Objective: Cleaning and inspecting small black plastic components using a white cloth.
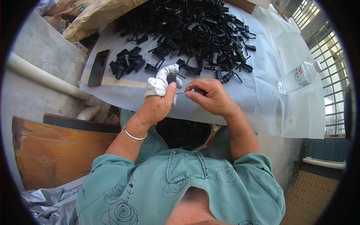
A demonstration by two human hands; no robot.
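My left hand (160, 93), partly covered by a white glove with the thumb bare, is closed on a small black plastic part (171, 78) held upright above the table's near edge. Just beside it, my right hand (213, 98) is bare and pinches a thin dark stem (180, 93) that reaches toward the left hand. Something dark shows under the curled right fingers, its kind hidden. Beyond both hands lies a large pile of black plastic parts (187, 33) with thin stems. A smaller cluster of black parts (127, 62) sits to the left.
A dark phone (99, 68) lies at the left of the sheet-covered table (262, 108). On the right a clear plastic bottle (298, 78) lies tilted. Between my knees, below the table edge, is a round container (207, 141) with dark contents. A curved wooden board (63, 153) stands at left.
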